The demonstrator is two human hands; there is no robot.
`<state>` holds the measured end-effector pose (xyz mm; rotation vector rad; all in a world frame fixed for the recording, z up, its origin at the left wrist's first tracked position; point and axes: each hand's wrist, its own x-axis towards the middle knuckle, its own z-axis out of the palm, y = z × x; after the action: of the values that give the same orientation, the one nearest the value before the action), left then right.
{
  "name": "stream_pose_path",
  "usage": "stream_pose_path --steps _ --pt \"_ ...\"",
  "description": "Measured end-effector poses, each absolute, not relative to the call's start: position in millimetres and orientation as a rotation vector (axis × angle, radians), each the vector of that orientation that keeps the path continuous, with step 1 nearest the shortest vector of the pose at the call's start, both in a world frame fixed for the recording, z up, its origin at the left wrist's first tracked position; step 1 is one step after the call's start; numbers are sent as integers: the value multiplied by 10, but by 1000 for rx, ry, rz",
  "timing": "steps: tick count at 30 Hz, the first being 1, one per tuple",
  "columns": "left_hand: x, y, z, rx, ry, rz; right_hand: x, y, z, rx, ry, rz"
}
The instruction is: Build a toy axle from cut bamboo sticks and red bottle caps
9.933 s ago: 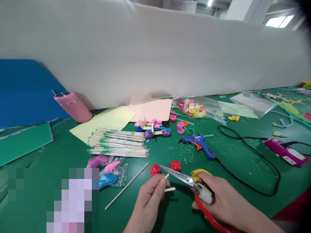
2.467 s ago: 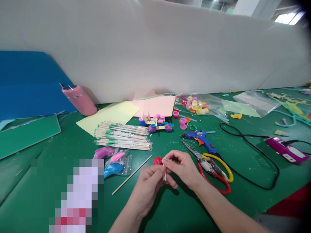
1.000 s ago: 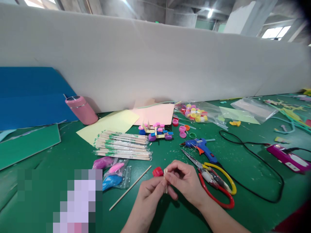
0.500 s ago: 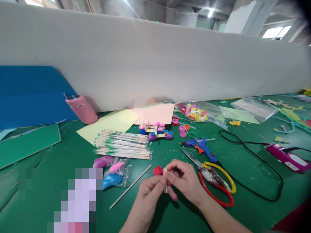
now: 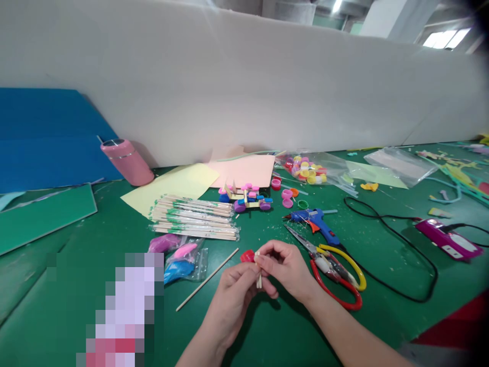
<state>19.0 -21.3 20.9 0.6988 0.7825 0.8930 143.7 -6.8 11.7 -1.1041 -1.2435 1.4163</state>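
My left hand [image 5: 234, 293] and my right hand [image 5: 284, 267] meet low in the middle, both pinched on short wooden stick pieces [image 5: 259, 279] held upright between the fingertips. A red bottle cap [image 5: 247, 256] lies on the green table just behind the fingers. Red and yellow handled scissors [image 5: 331, 265] rest right of my right hand, blades pointing up-left. A long bare wooden stick [image 5: 207, 280] lies left of my left hand.
A blue glue gun [image 5: 315, 223] with a black cord [image 5: 397, 250] sits behind the scissors. A bundle of wrapped chopsticks [image 5: 194, 219], a small cap-wheeled stick model [image 5: 247, 197], a bag of coloured caps [image 5: 309, 168], paper sheets [image 5: 179, 186], a pink bottle [image 5: 124, 162] and a purple device [image 5: 449, 239] surround them.
Ten seconds ago my right hand held the scissors; they now lie on the table and both hands pinch the stick pieces. Over the last second the hands barely moved.
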Motion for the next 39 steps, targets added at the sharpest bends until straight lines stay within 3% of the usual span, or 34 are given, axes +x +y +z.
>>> stream_pose_path --steps 12,16,20,26,35,38,39 --pt "166 -246 238 1375 954 793 1545 -196 229 -1031 -1294 1473" --pt "91 -220 271 1536 985 741 1691 -253 207 -1114 -1244 1298" --pt "-117 -60 306 1897 1415 875 1868 -288 162 -1136 -1133 1188" --pt "-186 92 261 2491 1826 86 1960 -305 107 -1121 -1084 1175" --pt "-185 121 227 2449 1905 63 1894 -299 158 -1185 -1218 1215" --pt "-180 53 342 2278 1884 210 1866 -292 167 -1188 -1209 1268" --pt "-156 22 378 2010 1761 423 1855 -287 182 -1184 -1206 1290"
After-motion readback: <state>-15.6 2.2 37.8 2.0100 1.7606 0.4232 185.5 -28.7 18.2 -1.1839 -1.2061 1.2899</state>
